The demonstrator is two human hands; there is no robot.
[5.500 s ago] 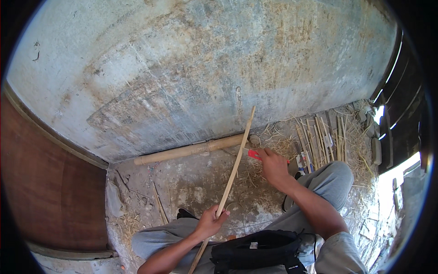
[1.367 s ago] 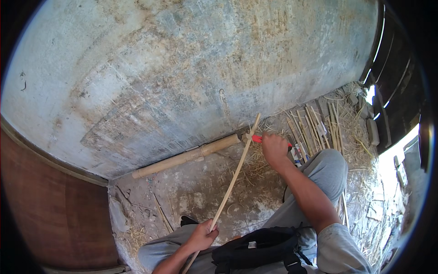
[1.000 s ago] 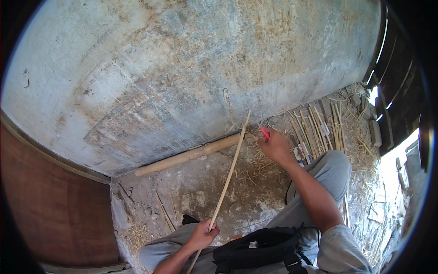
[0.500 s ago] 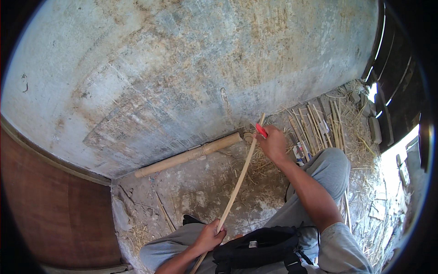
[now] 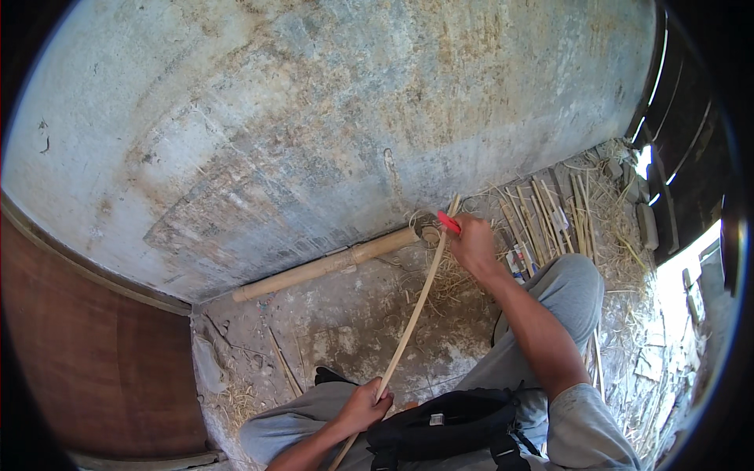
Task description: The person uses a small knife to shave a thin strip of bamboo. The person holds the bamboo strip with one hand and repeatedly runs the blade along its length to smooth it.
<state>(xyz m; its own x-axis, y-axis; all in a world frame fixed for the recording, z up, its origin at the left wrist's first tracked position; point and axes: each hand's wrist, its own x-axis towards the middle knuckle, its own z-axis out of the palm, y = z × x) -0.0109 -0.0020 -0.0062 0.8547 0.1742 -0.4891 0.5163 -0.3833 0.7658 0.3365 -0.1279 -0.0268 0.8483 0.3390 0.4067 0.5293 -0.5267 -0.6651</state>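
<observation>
Stick (image 5: 417, 314) is held slantwise above the floor (image 5: 369, 302), its lower part grasped by the fingers of the left hand (image 5: 366, 405). Red tool (image 5: 448, 222) is clasped by the right hand (image 5: 474, 242) at the stick's upper end; exact contact cannot be told. Trimming is judged underway, unfinished. Shavings (image 5: 449, 284) are scattered nearby; thin sticks (image 5: 542, 216) are laid at right, probably already cut; remaining amount is not shown.

- Daylight glares at right, blowing out the whitish, littered ground (image 5: 656, 341) and piercing gaps between dark upright boards (image 5: 699, 188).
- The stained, pale blue-grey wall (image 5: 353, 118) is softly, evenly lit; the flat reddish-brown panel (image 5: 102, 330) is dimmer.
- The long, pale wooden strip (image 5: 415, 316) has crisp edges.
- Fisheye distortion bends lines toward a black, bluish-fringed rim.
</observation>
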